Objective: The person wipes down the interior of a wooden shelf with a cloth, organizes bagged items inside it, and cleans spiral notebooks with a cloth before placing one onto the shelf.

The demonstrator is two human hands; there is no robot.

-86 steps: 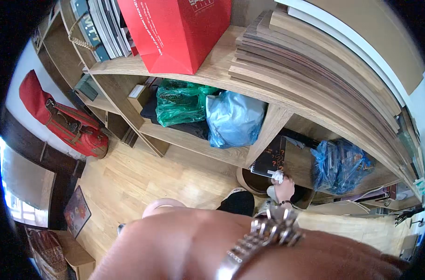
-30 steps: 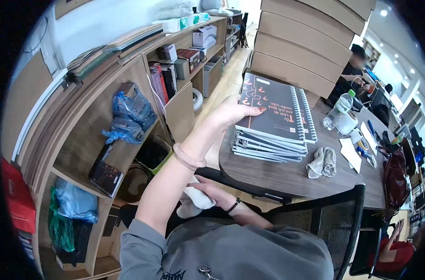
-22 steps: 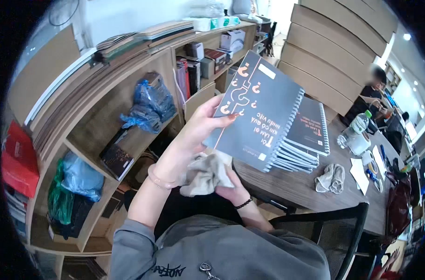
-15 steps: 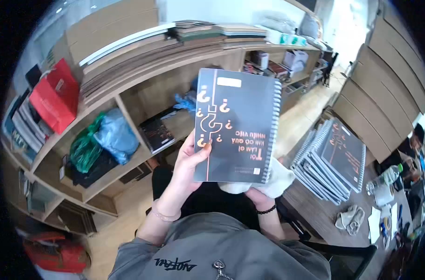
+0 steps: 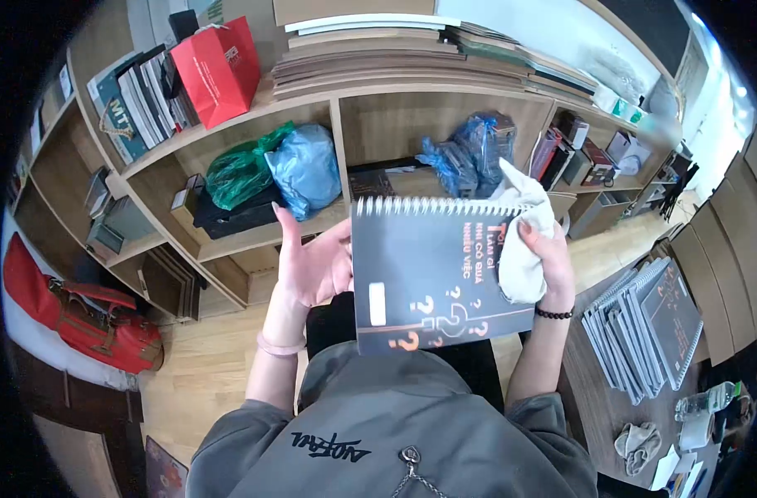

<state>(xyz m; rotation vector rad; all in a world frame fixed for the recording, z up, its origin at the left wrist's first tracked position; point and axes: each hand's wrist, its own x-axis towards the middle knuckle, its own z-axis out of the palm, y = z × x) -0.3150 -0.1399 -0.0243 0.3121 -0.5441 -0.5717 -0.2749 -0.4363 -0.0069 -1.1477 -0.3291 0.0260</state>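
A spiral-bound notebook (image 5: pixel 411 266) with a dark cover, orange lettering and question marks is held up in front of my body, its wire binding facing away from me. My right hand (image 5: pixel 553 257) grips the notebook's right side through a white cloth (image 5: pixel 524 270), thumb on the cover. At the left edge is my left hand (image 5: pixel 316 261), thumb stretched out and palm showing. Its fingertips reach the notebook's edge, partly hidden there.
To the right, a stack of similar notebooks (image 5: pixel 636 332) lies on a wooden desk (image 5: pixel 582 365) beside a plastic bottle (image 5: pixel 706 402) and a crumpled cloth (image 5: pixel 638 446). Ahead, shelves (image 5: pixel 337 158) hold plastic bags (image 5: pixel 308 170) and a red paper bag (image 5: pixel 220 70).
The notebook has turned so its binding moved from the right side to the far side. My left thumb has come off the cover, and my right hand has brought the cloth up onto it.
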